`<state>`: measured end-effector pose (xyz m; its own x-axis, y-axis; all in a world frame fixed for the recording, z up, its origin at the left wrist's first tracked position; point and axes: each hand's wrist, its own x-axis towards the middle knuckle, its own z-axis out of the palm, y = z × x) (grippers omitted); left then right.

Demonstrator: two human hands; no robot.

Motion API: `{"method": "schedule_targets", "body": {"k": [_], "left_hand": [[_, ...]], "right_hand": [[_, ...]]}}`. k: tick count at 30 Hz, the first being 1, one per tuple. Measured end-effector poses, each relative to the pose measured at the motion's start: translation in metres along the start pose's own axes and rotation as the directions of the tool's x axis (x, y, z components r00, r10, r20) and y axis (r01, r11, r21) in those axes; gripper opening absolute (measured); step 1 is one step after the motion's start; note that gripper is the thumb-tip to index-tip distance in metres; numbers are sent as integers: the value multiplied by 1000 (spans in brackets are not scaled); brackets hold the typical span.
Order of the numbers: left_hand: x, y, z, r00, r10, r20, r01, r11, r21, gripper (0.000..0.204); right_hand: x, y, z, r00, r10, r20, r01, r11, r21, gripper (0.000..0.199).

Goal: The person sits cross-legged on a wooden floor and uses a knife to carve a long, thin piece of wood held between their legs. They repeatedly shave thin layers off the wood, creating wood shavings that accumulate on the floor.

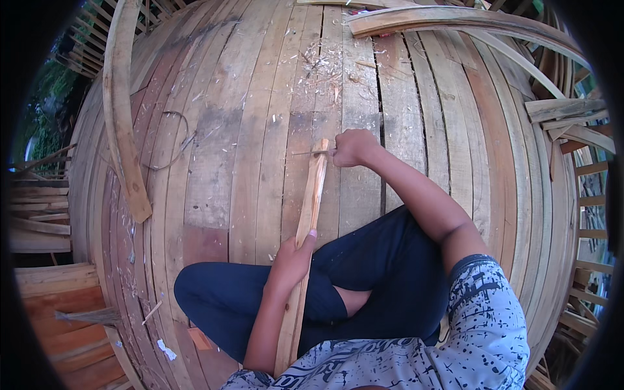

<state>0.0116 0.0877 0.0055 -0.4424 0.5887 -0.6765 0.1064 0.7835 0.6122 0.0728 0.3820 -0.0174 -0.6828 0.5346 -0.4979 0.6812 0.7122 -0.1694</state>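
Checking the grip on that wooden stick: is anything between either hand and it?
Nothing visible. The left hand grips the wooden stick directly at its middle. The right hand, at the far end, holds a thin blade against the wood.

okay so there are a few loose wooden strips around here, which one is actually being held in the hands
The narrow pale strip running up from the lap: left hand grips its middle, right hand works at its far tip. The curved slat lies untouched at left.

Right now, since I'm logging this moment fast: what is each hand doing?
Left hand: closed around the long pale wooden strip, near its middle.
Right hand: closed on a thin metal blade laid across the strip's far end.
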Motion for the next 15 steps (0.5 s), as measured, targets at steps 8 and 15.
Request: {"method": "schedule_targets", "body": {"k": [8,15], "left_hand": [[-2,6,-3,998,-14,59,17,999,-49,62],[1,-5,0,1000,15,24,-13,996,-85,61]], "right_hand": [[6,14,9,999,-15,-43,16,1000,21,61],[20,23,16,998,46,-32,-41,989,143,57]]}}
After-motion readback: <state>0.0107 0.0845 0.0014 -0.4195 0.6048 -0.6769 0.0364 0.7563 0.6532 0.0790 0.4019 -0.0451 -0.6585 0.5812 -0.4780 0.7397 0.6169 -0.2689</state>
